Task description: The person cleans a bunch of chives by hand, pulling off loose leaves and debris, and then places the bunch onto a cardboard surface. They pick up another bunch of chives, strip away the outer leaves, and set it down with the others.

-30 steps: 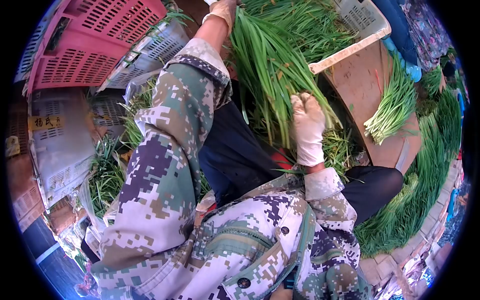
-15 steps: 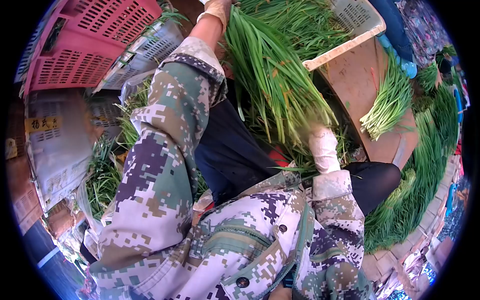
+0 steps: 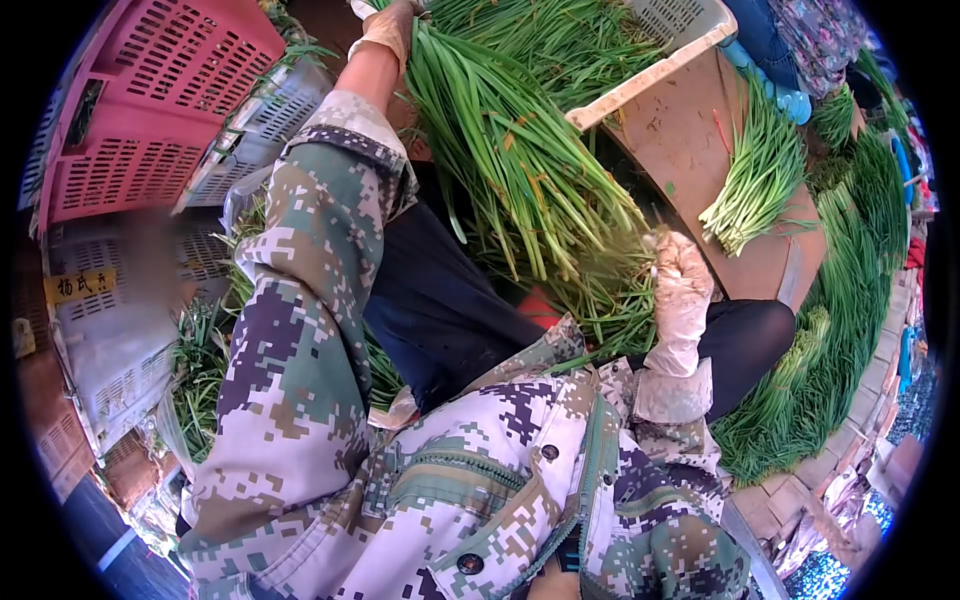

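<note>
My left hand [image 3: 388,30], in a pale glove, is closed around the leafy end of a large bunch of garlic chives [image 3: 510,150] at the top. The bunch slants down to the right across my lap, its stem ends loose and some leaves yellowish. Just right of those ends is my right hand [image 3: 682,275], in a soiled whitish glove, fingers curled in; what they hold, if anything, is hidden. Beneath the stem ends lies a heap of loose leaf scraps [image 3: 610,310].
A white crate [image 3: 650,80] of chives stands ahead. On a brown board [image 3: 680,150] lies a tied chive bunch [image 3: 757,175]. Long rows of chives [image 3: 840,310] cover the ground at right. Pink [image 3: 190,90] and white crates [image 3: 120,330] stand at left. Another person's jeans [image 3: 765,40] show at top right.
My right hand has moved from the stem ends outward to the right and slightly up, and its fingers now show curled. My left hand keeps its hold. The whole view has shifted a little.
</note>
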Available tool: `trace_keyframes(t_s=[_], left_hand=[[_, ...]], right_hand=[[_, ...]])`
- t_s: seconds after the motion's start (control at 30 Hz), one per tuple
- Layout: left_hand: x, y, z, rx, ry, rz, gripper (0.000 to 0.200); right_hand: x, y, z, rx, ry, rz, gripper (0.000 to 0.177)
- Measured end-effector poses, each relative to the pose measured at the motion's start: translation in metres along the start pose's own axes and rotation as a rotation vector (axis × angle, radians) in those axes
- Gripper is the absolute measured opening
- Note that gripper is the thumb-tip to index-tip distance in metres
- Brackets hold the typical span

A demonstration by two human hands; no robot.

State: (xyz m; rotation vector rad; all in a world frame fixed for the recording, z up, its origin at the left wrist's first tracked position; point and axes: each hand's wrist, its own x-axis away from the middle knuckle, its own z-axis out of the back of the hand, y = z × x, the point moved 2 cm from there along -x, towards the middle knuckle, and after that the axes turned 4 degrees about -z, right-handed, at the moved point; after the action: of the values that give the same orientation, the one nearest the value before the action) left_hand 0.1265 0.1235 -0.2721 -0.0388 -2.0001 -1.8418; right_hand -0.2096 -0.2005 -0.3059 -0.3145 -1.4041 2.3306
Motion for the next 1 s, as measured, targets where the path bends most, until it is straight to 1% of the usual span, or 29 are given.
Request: trace_keyframes(t_s=[0.07, 0.13, 0.17, 0.2, 0.27, 0.3, 0.33, 0.4, 0.43, 0.47, 0.5, 0.53, 0.57, 0.6, 0.67, 0.7, 0.8, 0.83, 0.87, 0.93, 0.97, 1.0], left_hand=[[-0.001, 0.000, 0.001, -0.021, 0.015, -0.006, 0.014], [-0.002, 0.000, 0.003, -0.019, -0.018, 0.000, 0.014], [-0.004, 0.000, 0.003, -0.019, -0.049, 0.006, 0.014], [-0.006, -0.001, 0.003, -0.021, -0.048, 0.006, 0.014], [-0.013, -0.002, 0.003, -0.072, -0.019, -0.034, 0.015], [-0.017, -0.003, 0.003, -0.074, -0.019, -0.032, 0.015], [-0.021, -0.003, 0.003, -0.055, -0.036, -0.004, 0.014], [-0.021, -0.004, 0.003, -0.039, -0.053, 0.025, 0.014], [-0.021, -0.003, 0.003, -0.046, -0.049, 0.028, 0.014], [-0.020, -0.003, 0.003, -0.053, -0.044, 0.031, 0.014], [-0.031, -0.007, 0.006, -0.055, -0.044, 0.031, 0.014], [-0.042, -0.011, 0.008, 0.017, -0.078, 0.023, 0.013], [-0.041, -0.010, 0.007, 0.091, -0.113, 0.015, 0.013], [-0.040, -0.010, 0.006, 0.092, -0.113, 0.016, 0.013], [-0.040, -0.010, 0.006, 0.024, -0.091, 0.016, 0.012], [-0.040, -0.010, 0.006, 0.024, -0.090, 0.017, 0.012], [-0.040, -0.009, 0.004, 0.043, -0.067, -0.001, 0.012], [-0.040, -0.010, 0.004, 0.052, -0.052, 0.010, 0.011], [-0.037, -0.008, 0.003, 0.061, -0.037, 0.019, 0.011], [-0.024, -0.006, 0.000, 0.045, -0.019, 0.011, 0.011], [-0.015, -0.003, 0.000, 0.032, -0.001, 0.005, 0.010], [-0.022, -0.006, 0.003, 0.032, 0.001, 0.007, 0.010]], right_hand=[[-0.012, 0.007, 0.000, -0.001, 0.039, -0.005, 0.019], [-0.020, 0.004, 0.000, 0.209, 0.106, 0.340, 0.019], [-0.020, -0.002, -0.004, 0.096, 0.095, 0.322, 0.018], [-0.016, -0.008, -0.005, 0.095, 0.095, 0.321, 0.018], [-0.006, -0.017, -0.016, -0.504, -0.296, -0.084, 0.017], [-0.001, -0.014, -0.023, -0.437, -0.374, -0.229, 0.019], [-0.002, 0.008, -0.030, -0.089, -0.357, 0.008, 0.020], [-0.003, 0.009, -0.041, 0.502, -0.135, 0.424, 0.022], [-0.006, 0.011, -0.046, 0.623, -0.043, 0.441, 0.024], [-0.007, 0.010, -0.051, 0.621, -0.045, 0.439, 0.024], [-0.009, 0.009, -0.055, 0.672, 0.009, 0.462, 0.025], [-0.012, 0.009, -0.057, 0.724, 0.065, 0.485, 0.026], [-0.017, 0.011, -0.064, 0.746, 0.043, 0.471, 0.030], [-0.019, 0.013, -0.067, 0.746, 0.042, 0.471, 0.030], [-0.021, 0.018, -0.076, 0.594, -0.040, 0.183, 0.033], [-0.023, 0.016, -0.079, 0.594, -0.042, 0.183, 0.033], [-0.032, 0.009, -0.085, 0.201, -0.094, 0.127, 0.042], [-0.036, 0.015, -0.091, 0.088, -0.095, 0.067, 0.040], [-0.038, 0.017, -0.093, 0.087, -0.094, 0.067, 0.040], [-0.042, 0.023, -0.099, -0.265, -0.201, -0.089, 0.033], [-0.041, 0.024, -0.100, -0.394, -0.181, -0.045, 0.025], [-0.040, 0.024, -0.100, -0.393, -0.184, -0.046, 0.025]])
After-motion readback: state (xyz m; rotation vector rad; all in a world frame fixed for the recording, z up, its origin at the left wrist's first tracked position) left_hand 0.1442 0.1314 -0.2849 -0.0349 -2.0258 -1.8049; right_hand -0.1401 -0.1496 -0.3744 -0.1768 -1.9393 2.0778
